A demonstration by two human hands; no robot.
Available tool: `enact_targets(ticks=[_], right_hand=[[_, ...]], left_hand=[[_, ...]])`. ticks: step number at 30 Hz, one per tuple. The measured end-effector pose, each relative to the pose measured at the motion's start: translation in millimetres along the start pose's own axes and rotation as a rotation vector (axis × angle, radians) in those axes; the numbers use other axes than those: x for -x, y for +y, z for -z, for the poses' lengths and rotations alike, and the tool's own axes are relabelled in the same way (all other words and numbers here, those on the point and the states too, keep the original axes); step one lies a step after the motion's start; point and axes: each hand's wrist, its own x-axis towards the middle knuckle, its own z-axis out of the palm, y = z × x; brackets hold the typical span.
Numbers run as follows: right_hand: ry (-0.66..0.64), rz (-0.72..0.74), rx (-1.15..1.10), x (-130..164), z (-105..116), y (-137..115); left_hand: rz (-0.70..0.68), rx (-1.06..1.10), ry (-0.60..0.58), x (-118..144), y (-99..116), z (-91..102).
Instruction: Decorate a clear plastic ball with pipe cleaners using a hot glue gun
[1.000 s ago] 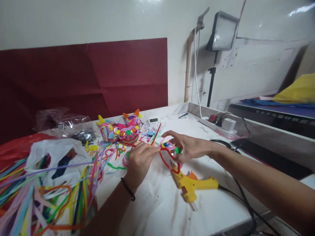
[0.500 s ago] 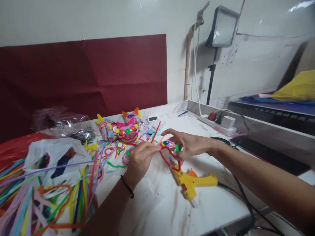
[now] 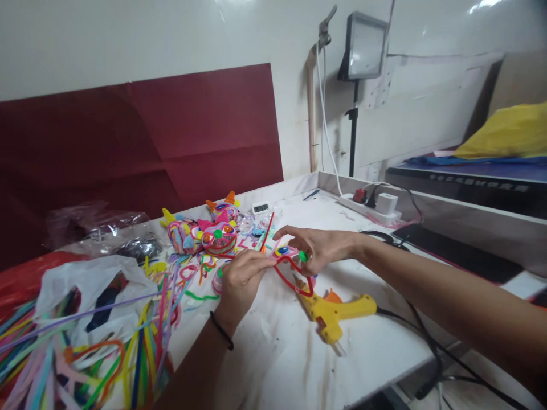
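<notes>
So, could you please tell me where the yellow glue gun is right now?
In the head view the glue gun lies on the white table, right of centre, just below the right hand and the red pipe cleaner.

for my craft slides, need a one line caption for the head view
Both hands, left hand and right hand, hold a red pipe cleaner loop above a yellow glue gun.

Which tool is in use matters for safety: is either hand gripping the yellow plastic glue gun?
No: the yellow plastic glue gun lies on the white table, while both hands hold the red pipe-cleaner piece.
</notes>
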Motion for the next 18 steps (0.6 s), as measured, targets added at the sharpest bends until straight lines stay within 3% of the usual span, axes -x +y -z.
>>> enact_targets(ticks=[18], right_hand=[[-0.003, 0.006, 0.006, -1.0, 0.2, -0.4]], left_hand=[[-0.017, 0.015, 0.015, -1.5, 0.4, 1.7]])
